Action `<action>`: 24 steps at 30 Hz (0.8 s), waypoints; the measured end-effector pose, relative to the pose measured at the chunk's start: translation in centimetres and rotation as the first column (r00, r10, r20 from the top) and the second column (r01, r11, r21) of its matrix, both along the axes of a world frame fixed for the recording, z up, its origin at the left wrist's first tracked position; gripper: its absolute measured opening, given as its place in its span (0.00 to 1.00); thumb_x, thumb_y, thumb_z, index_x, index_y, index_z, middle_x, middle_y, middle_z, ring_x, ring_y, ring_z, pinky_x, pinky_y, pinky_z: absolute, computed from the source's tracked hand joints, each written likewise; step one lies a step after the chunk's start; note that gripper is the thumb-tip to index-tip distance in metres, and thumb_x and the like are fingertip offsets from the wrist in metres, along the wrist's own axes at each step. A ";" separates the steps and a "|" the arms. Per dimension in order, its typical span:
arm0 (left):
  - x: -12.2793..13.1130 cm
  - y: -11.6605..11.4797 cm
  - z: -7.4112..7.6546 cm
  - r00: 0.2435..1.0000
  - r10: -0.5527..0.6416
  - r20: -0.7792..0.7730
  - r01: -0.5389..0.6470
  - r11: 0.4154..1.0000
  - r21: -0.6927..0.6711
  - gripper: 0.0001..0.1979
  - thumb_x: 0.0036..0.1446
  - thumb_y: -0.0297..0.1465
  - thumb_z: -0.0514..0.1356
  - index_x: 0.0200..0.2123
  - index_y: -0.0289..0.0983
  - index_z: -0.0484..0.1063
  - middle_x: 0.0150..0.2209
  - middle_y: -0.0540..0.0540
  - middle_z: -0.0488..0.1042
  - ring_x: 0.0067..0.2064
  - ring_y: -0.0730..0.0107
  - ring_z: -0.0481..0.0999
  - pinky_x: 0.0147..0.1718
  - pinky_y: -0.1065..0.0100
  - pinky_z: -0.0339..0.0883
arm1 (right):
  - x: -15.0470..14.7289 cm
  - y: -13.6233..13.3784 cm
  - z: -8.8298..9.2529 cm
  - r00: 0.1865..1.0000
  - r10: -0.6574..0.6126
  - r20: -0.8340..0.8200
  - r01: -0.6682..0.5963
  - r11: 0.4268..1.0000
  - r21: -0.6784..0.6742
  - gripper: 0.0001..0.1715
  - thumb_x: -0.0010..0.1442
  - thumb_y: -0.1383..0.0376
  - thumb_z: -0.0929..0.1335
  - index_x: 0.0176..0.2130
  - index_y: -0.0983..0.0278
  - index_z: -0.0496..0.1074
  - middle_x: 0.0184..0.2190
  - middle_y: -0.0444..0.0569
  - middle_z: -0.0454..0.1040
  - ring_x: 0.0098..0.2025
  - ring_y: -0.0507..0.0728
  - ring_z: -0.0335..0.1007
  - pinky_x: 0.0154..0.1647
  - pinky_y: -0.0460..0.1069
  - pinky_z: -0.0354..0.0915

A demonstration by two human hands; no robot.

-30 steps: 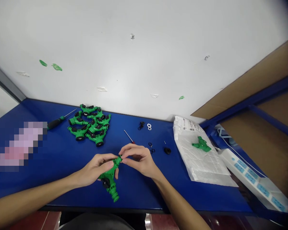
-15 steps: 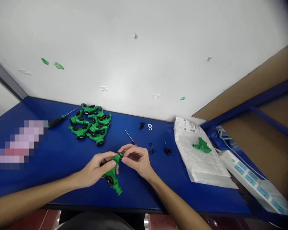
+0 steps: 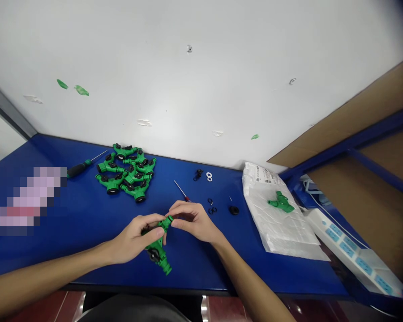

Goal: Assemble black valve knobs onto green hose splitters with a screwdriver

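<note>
A green Y-shaped hose splitter (image 3: 162,260) with a black valve knob is in my left hand (image 3: 131,239), whose thumb lies on top and whose fingers wrap beneath. One outlet points up and right, the other down toward the table's front edge. My right hand (image 3: 197,222) pinches the tip of the upper outlet between thumb and fingers. Whether a small ring is also between these fingertips is hidden. Beyond that hand, a thin screwdriver with a red handle (image 3: 187,198) lies on the blue table (image 3: 201,268).
Several green splitters (image 3: 134,177) sit in a cluster at the back left, beside a larger screwdriver (image 3: 80,168). White washers (image 3: 209,176), black rings (image 3: 212,210) and a black knob (image 3: 234,210) lie to the right. A green splitter body (image 3: 282,202) rests on white packaging (image 3: 272,228), near a power strip (image 3: 352,252).
The right hand's fingers have shifted slightly and close more over the outlet's tip. The left hand keeps its hold on the hose splitter. The whole view has shifted a little.
</note>
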State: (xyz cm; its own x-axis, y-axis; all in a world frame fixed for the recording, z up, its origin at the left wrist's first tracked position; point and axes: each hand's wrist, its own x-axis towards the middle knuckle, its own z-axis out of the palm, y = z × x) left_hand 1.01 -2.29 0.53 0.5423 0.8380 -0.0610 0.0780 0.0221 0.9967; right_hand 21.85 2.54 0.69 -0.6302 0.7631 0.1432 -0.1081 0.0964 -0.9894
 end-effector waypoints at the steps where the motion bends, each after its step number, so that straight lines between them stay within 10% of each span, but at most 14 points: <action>1: 0.0 0.0 0.0 1.000 0.007 -0.008 -0.007 1.000 0.001 0.17 0.64 0.42 0.54 0.39 0.34 0.72 0.29 0.47 0.76 0.27 0.72 0.67 0.27 0.70 0.59 | 0.0 0.0 -0.2 1.000 -0.014 -0.004 0.014 1.000 -0.003 0.07 0.55 0.67 0.74 0.38 0.63 0.80 0.34 0.47 0.74 0.33 0.51 0.70 0.35 0.46 0.67; 10: -0.1 0.1 -0.5 1.000 0.022 -0.001 -0.022 0.991 -0.133 0.20 0.61 0.44 0.57 0.49 0.38 0.63 0.32 0.50 0.73 0.24 0.76 0.64 0.22 0.72 0.62 | 0.2 0.5 -0.4 0.975 -0.172 0.141 0.148 0.975 0.168 0.08 0.57 0.61 0.73 0.32 0.64 0.78 0.30 0.48 0.75 0.30 0.52 0.70 0.32 0.47 0.66; 16: -0.2 0.0 -1.1 0.997 0.065 -0.033 -0.070 0.982 -0.173 0.22 0.62 0.44 0.56 0.54 0.42 0.57 0.33 0.50 0.73 0.27 0.74 0.65 0.24 0.70 0.65 | 7.0 3.2 1.7 0.645 -0.662 0.381 0.374 0.709 0.598 0.10 0.61 0.61 0.68 0.36 0.64 0.77 0.33 0.50 0.76 0.31 0.54 0.69 0.31 0.49 0.64; 24: 0.1 0.1 -1.1 0.996 0.089 -0.016 -0.090 0.977 -0.192 0.22 0.61 0.45 0.57 0.54 0.42 0.56 0.34 0.50 0.72 0.28 0.73 0.66 0.26 0.69 0.68 | 10.1 4.7 0.0 0.449 -0.461 0.765 0.152 0.883 0.443 0.04 0.53 0.68 0.71 0.33 0.65 0.76 0.27 0.46 0.74 0.29 0.54 0.68 0.31 0.48 0.63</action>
